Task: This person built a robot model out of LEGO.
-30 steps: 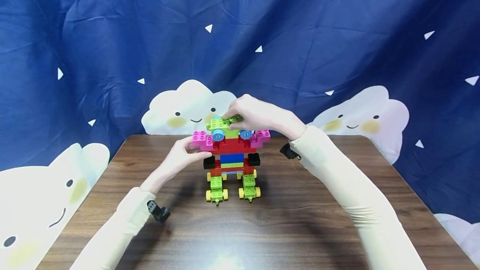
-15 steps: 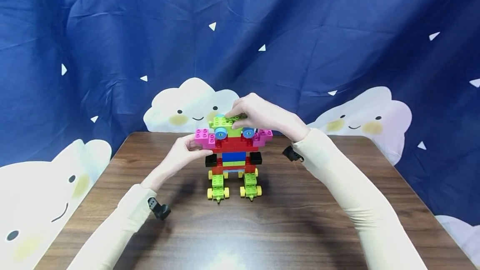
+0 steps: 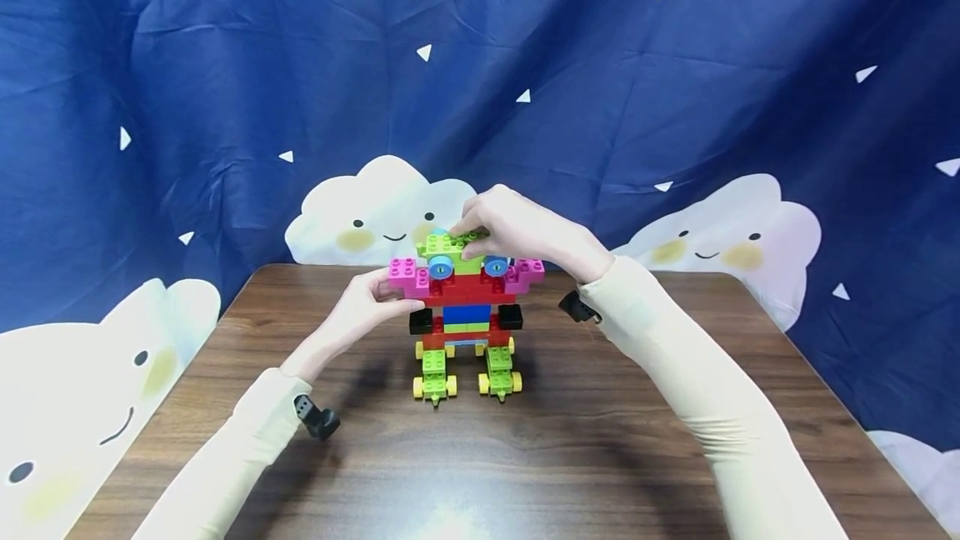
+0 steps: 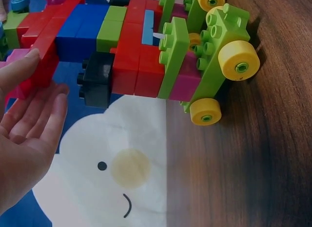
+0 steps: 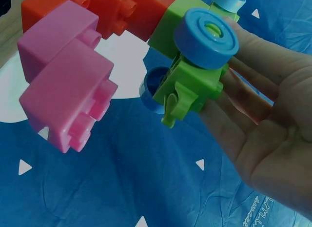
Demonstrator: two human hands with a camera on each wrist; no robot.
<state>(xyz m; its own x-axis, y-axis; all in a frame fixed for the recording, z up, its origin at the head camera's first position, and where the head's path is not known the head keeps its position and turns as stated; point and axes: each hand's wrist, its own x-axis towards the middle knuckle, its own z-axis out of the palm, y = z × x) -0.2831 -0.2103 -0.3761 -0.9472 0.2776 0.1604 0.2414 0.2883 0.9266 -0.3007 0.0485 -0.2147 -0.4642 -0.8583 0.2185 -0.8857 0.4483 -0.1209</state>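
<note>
A figure built from toy building bricks stands upright on the wooden table, with a red and blue body (image 3: 467,313), pink arms (image 3: 407,275) and green legs (image 4: 219,56) on yellow wheels. On top sits a green wheeled base (image 5: 192,83) with blue wheels (image 5: 207,39). My right hand (image 3: 517,227) holds this base from above, thumb at the front. At the left shoulder my left hand (image 3: 360,307) grips the figure, its thumb on the red brick (image 4: 46,56) and the other fingers behind. The right hand's fingertips are partly hidden behind the base.
The brown wooden table (image 3: 637,440) reaches back to a dark blue curtain (image 3: 525,23) printed with smiling clouds and white triangles. Black bricks (image 3: 510,317) stick out at the figure's sides. Each sleeve carries a black wrist camera (image 3: 317,417).
The head view has shifted slightly since the earliest frame. Both hands keep their places on the brick figure, which has not visibly moved on the table.
</note>
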